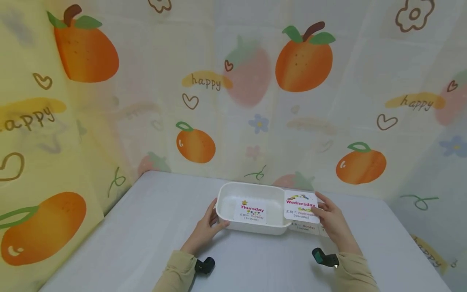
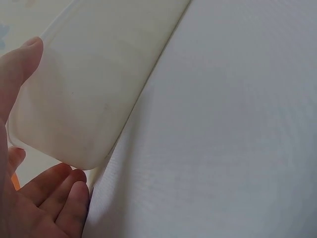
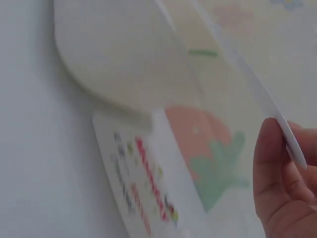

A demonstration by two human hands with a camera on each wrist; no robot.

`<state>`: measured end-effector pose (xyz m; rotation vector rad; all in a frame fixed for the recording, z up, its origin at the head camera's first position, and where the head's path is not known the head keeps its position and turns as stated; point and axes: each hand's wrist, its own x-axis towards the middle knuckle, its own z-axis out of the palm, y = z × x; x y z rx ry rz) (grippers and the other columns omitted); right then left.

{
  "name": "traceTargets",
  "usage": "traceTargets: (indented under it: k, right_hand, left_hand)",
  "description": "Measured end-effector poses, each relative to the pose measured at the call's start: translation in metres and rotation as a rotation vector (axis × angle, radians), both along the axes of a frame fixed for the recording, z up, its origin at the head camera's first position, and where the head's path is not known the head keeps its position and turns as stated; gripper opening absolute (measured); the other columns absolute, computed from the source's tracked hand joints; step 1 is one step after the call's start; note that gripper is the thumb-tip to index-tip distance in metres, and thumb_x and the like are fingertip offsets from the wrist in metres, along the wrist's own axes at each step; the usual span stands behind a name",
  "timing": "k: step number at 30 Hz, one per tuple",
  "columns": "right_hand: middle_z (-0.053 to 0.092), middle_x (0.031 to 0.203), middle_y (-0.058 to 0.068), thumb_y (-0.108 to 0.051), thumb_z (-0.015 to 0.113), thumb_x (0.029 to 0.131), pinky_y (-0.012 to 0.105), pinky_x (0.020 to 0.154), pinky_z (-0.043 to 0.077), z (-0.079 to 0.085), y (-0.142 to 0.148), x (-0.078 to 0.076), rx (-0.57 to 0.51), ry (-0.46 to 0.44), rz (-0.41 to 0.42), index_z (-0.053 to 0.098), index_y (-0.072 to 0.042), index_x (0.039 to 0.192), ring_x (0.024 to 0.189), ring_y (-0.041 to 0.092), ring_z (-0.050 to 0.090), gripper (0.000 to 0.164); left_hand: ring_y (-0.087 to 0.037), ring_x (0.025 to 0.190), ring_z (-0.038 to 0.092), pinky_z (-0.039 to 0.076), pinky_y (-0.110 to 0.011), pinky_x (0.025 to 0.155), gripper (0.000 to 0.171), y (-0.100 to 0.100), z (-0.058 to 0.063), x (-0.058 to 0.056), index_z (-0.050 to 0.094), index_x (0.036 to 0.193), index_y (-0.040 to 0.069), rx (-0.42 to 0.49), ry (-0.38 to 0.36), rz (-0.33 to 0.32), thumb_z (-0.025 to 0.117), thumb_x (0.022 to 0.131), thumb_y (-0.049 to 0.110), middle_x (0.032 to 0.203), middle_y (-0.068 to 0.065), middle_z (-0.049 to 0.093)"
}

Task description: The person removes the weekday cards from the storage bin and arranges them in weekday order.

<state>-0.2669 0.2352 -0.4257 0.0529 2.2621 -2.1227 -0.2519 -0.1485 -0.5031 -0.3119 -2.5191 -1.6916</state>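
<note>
In the head view, a white plastic tray (image 1: 253,228) sits toward the back of the table, with a Thursday card (image 1: 251,215) lying inside it. My left hand (image 1: 205,230) holds the tray's left end, the thumb at the near corner and the fingers round the side. Between thumb and fingers, my right hand (image 1: 333,222) pinches a Wednesday card (image 1: 301,207) by its right edge, above the tray's right end. Edge-on, that card shows in the right wrist view, apart from the Monday card (image 1: 305,229), which lies beside the tray and is partly covered.
Another card (image 1: 323,232) peeks out beside the Monday card, mostly hidden by my right hand. A white cloth covers the table (image 1: 255,263). Behind it hangs a fruit-patterned curtain (image 1: 233,134). Each wrist carries a small black camera (image 1: 205,266).
</note>
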Motion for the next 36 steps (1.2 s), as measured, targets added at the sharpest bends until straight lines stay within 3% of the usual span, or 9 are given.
traceTargets:
  k: [7, 14, 19, 24, 26, 29, 36]
  right_hand:
    - [0.027, 0.139, 0.023, -0.015, 0.051, 0.096, 0.015, 0.08, 0.048, -0.013, 0.047, 0.016, 0.039, -0.083, -0.087, 0.012, -0.013, 0.15, 0.092, 0.007, 0.052, 0.066]
    - [0.02, 0.144, 0.024, -0.016, 0.051, 0.096, 0.012, 0.075, 0.049, -0.022, 0.088, 0.025, 0.086, -0.176, -0.216, 0.013, -0.013, 0.149, 0.085, 0.001, 0.049, 0.065]
    - [0.015, 0.148, 0.024, -0.017, 0.051, 0.096, 0.011, 0.071, 0.049, -0.025, 0.112, 0.024, 0.079, -0.227, -0.316, 0.013, -0.015, 0.149, 0.1, 0.014, 0.048, 0.066]
    - [0.015, 0.149, 0.022, -0.018, 0.053, 0.095, 0.014, 0.07, 0.051, -0.028, 0.134, 0.02, 0.052, -0.257, -0.389, 0.014, -0.017, 0.149, 0.095, 0.01, 0.048, 0.067]
    - [0.014, 0.15, 0.021, -0.018, 0.053, 0.095, 0.015, 0.071, 0.051, -0.027, 0.142, 0.019, 0.037, -0.259, -0.397, 0.013, -0.017, 0.149, 0.09, 0.005, 0.048, 0.067]
    - [0.013, 0.15, 0.021, -0.017, 0.05, 0.096, 0.015, 0.071, 0.052, -0.026, 0.151, 0.017, 0.052, -0.263, -0.407, 0.011, -0.017, 0.15, 0.092, 0.008, 0.047, 0.067]
    - [0.012, 0.15, 0.023, -0.012, 0.051, 0.095, 0.017, 0.062, 0.052, -0.026, 0.168, 0.012, 0.091, -0.299, -0.456, 0.009, -0.013, 0.149, 0.099, 0.021, 0.047, 0.069]
  left_hand:
    - [-0.032, 0.122, 0.044, 0.037, -0.042, 0.102, 0.091, 0.002, -0.001, 0.001, 0.015, 0.149, 0.022, 0.019, -0.018, -0.017, 0.071, 0.08, 0.042, 0.136, -0.019, 0.042]
    - [-0.032, 0.123, 0.043, 0.037, -0.043, 0.102, 0.092, 0.004, 0.001, 0.002, 0.014, 0.149, 0.024, 0.025, -0.028, -0.018, 0.071, 0.079, 0.044, 0.138, -0.02, 0.041]
    - [-0.032, 0.123, 0.043, 0.037, -0.043, 0.102, 0.091, 0.004, 0.001, 0.002, 0.014, 0.149, 0.022, 0.028, -0.013, -0.031, 0.071, 0.08, 0.042, 0.137, -0.02, 0.042]
    - [-0.032, 0.123, 0.043, 0.036, -0.042, 0.102, 0.092, 0.004, 0.002, 0.003, 0.014, 0.149, 0.024, 0.023, -0.023, -0.023, 0.071, 0.079, 0.043, 0.137, -0.019, 0.042]
    - [-0.032, 0.123, 0.043, 0.036, -0.042, 0.102, 0.092, 0.004, 0.002, 0.004, 0.014, 0.149, 0.024, 0.025, -0.027, -0.021, 0.071, 0.079, 0.043, 0.138, -0.019, 0.041]
    - [-0.031, 0.123, 0.043, 0.036, -0.042, 0.102, 0.093, 0.004, 0.003, 0.004, 0.014, 0.149, 0.024, 0.025, -0.032, -0.017, 0.072, 0.079, 0.043, 0.137, -0.019, 0.042]
    - [-0.032, 0.123, 0.043, 0.037, -0.042, 0.102, 0.092, 0.004, 0.002, 0.003, 0.014, 0.149, 0.023, 0.018, -0.023, -0.013, 0.071, 0.079, 0.043, 0.137, -0.019, 0.042]
